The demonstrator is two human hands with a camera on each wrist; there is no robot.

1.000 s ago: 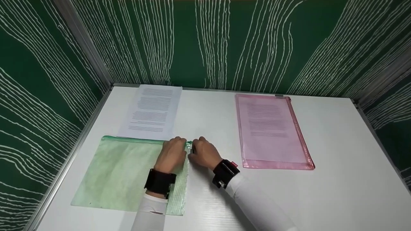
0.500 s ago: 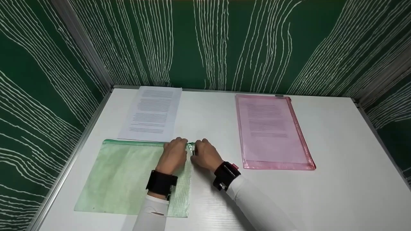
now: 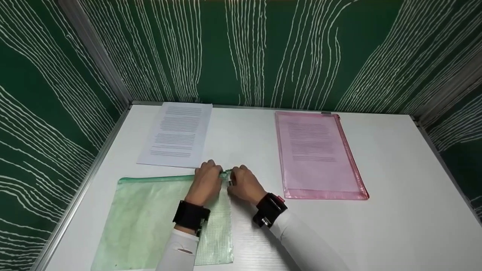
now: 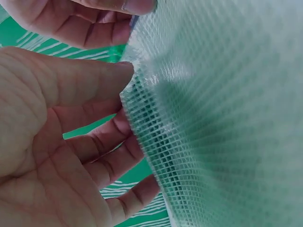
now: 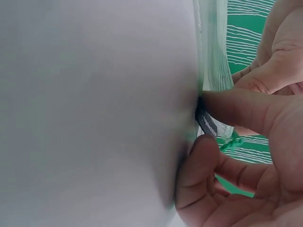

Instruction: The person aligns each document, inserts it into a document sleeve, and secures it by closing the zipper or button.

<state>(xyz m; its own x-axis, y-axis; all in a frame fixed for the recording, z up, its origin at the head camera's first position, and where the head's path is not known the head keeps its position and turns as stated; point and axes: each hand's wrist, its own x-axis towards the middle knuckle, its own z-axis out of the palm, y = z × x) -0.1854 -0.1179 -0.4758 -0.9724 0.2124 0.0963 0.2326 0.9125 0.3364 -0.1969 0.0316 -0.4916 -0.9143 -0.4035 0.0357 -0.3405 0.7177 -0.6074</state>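
A green mesh zipper pouch (image 3: 143, 222) lies on the table, its dark green zipper (image 3: 158, 178) along the far edge. My left hand (image 3: 206, 184) pinches the pouch near its far right corner; in the left wrist view the thumb (image 4: 94, 80) presses on the mesh edge. Just to the right, my right hand (image 3: 246, 184) is at the same corner. The right wrist view has its thumb and curled forefinger around a dark zipper pull (image 5: 207, 124) with pale lettering. Green threads (image 5: 232, 143) stick out beside it.
A printed paper sheet (image 3: 179, 131) lies beyond the green pouch, at the back left. A pink zipper pouch (image 3: 316, 177) with a printed sheet inside lies to the right on the white table (image 3: 406, 188). Green panels (image 3: 233, 49) with white lines enclose the back and sides.
The green pouch has slid toward me and slightly right, leaving a gap to the paper sheet. Both hands have shifted a little right with its corner.
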